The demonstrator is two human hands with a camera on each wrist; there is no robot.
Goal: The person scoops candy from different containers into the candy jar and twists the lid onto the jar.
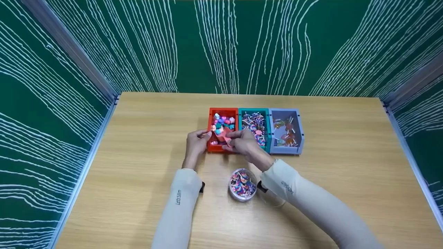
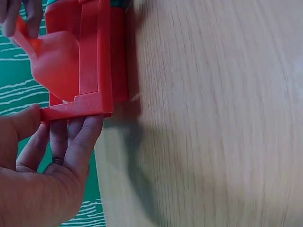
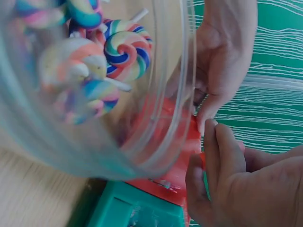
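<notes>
My left hand grips the left wall of a red bin, thumb on the rim and fingers against the outside, as the left wrist view shows. A red scoop is held by its handle in my right hand, its bowl tilted inside the red bin. Small charms in pink, white, teal and purple lie in that bin. The scoop's contents cannot be made out. In the right wrist view, a clear round jar partly hides the red bin.
Joined to the red bin are a teal bin of swirl lollipop charms and a grey bin of translucent stick charms. The jar stands nearer me, holding swirl lollipops. A clear round piece lies partly under my right forearm.
</notes>
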